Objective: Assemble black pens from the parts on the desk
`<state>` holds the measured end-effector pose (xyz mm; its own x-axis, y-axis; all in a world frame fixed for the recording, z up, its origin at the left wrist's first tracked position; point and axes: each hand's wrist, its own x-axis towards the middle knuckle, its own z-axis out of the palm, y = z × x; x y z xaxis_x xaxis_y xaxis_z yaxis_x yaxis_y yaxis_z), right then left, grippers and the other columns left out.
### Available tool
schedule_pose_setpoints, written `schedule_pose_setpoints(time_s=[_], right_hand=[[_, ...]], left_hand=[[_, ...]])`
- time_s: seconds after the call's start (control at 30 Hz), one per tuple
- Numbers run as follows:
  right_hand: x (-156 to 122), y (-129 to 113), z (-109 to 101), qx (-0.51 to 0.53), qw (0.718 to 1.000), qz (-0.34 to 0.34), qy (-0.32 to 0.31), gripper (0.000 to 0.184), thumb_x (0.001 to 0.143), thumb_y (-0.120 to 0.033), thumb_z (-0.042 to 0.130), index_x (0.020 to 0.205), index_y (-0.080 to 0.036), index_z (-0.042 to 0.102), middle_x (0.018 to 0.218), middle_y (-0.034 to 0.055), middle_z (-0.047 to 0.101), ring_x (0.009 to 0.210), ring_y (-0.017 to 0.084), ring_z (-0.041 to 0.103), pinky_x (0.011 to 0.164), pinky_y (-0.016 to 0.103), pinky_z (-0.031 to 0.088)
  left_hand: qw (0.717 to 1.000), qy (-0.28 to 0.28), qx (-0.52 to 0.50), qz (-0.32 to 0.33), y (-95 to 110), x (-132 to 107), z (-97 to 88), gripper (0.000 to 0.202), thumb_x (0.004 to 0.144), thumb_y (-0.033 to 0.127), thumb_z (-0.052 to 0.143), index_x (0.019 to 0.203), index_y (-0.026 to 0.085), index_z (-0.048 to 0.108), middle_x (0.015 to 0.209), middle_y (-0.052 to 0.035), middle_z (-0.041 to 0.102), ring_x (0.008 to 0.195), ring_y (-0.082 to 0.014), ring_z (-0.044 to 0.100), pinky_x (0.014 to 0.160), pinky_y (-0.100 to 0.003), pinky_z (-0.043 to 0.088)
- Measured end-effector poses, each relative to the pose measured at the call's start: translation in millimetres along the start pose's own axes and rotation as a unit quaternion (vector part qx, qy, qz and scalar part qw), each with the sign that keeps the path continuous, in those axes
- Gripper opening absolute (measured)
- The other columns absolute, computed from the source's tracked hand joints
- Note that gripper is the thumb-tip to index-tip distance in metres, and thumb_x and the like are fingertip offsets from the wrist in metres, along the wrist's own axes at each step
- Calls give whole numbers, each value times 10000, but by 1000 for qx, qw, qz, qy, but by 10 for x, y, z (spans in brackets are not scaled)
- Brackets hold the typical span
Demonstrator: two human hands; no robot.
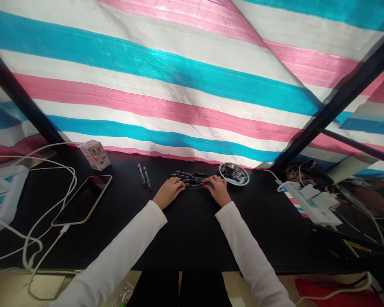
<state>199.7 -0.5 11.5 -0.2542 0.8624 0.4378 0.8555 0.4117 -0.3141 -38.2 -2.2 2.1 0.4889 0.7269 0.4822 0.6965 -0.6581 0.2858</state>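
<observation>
Resting near the right hand (218, 189), a metal dish (241, 181) holds pens (232, 172).

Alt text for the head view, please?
A person's left hand and right hand rest on a black table, fingers on a row of black pens. A round metal dish of pens sits beyond them, and a phone lies at left, before a striped tarp.

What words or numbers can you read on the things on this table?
Box: pink print, too small to read.
Power strip: blue marks, too blurred to read.
White device: blue marks, too blurred to read.
Pens: any print is too small to read.
So no words, brands or numbers can be read.
</observation>
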Motion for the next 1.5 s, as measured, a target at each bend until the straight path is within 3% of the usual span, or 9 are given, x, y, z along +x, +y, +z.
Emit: schedule_pose_setpoints(time_s=[0.4, 0.57, 0.73, 0.87, 1.03, 1.17, 1.3, 1.4, 1.5], right_hand=[[-15, 46, 0, -23, 999, 30, 14, 158, 867, -278, 513, 972, -264, 630, 911, 23, 588, 865, 180, 515, 769, 326, 262], [-19, -25, 74, -32, 999, 17, 8, 175, 850, -302, 537, 996, -269, 629, 964, 43, 570, 904, 192, 497, 770, 327, 272], [-47, -161, 67, 4, 1000, -29, -3, 307, 809, -353, 590, 1110, -297, 573, 1080, 43, 538, 978, 201, 476, 821, 334, 287], [-53, -239, 52, 30, 998, -59, -20, 195, 850, -385, 531, 977, -273, 627, 971, 33, 583, 929, 182, 492, 827, 330, 276], [-16, -169, 35, 18, 998, -64, -16, 196, 897, -337, 468, 861, -240, 635, 842, 4, 607, 824, 139, 509, 796, 314, 257], [19, 40, -56, -60, 995, 25, 79, 204, 892, -330, 461, 875, -219, 632, 856, 31, 602, 854, 175, 495, 795, 336, 242], [3, 298, -146, -163, 954, 174, 182, 240, 881, -319, 435, 896, -190, 637, 904, 91, 573, 913, 244, 450, 801, 388, 238], [-21, 423, -143, -196, 927, 236, 217, 257, 859, -293, 429, 960, -168, 630, 979, 133, 542, 949, 278, 424, 793, 411, 259], [-16, 430, -99, -187, 925, 232, 236, 286, 846, -263, 420, 1044, -163, 602, 1023, 141, 524, 970, 281, 421, 810, 424, 273]], left_hand=[[999, -4, 22, -26, -37, -14, -56, 147, 904, 240, 462, 910, 180, 596, 891, -42, 551, 841, -187, 494, 786, -318, 410], [999, -14, 33, -19, -2, -10, -67, 157, 907, 246, 458, 931, 184, 600, 894, -40, 553, 845, -189, 488, 782, -317, 400], [999, -6, 36, -15, -6, -21, -56, 172, 914, 263, 448, 944, 191, 601, 895, -36, 555, 846, -187, 491, 772, -315, 387], [1000, -1, 30, 4, 15, -16, -42, 180, 918, 277, 444, 941, 194, 601, 893, -30, 561, 848, -179, 495, 761, -307, 379], [999, 10, 49, 2, 41, -23, -23, 177, 914, 285, 450, 942, 208, 607, 884, -31, 553, 845, -187, 492, 743, -315, 381], [998, 22, 59, -18, 4, -32, 9, 173, 909, 263, 451, 957, 204, 606, 908, -44, 525, 849, -192, 503, 771, -334, 413], [998, 36, 35, -29, 16, 5, 13, 221, 921, 259, 409, 1060, 190, 566, 963, -63, 497, 885, -194, 536, 801, -339, 452], [998, 54, 11, -36, 152, 13, -12, 286, 939, 262, 346, 1157, 175, 509, 1043, -84, 492, 962, -192, 546, 868, -340, 450], [999, 39, 13, -32, 443, -107, -15, 346, 943, 279, 327, 1258, 180, 430, 1215, -106, 466, 1135, -213, 476, 959, -368, 407]])
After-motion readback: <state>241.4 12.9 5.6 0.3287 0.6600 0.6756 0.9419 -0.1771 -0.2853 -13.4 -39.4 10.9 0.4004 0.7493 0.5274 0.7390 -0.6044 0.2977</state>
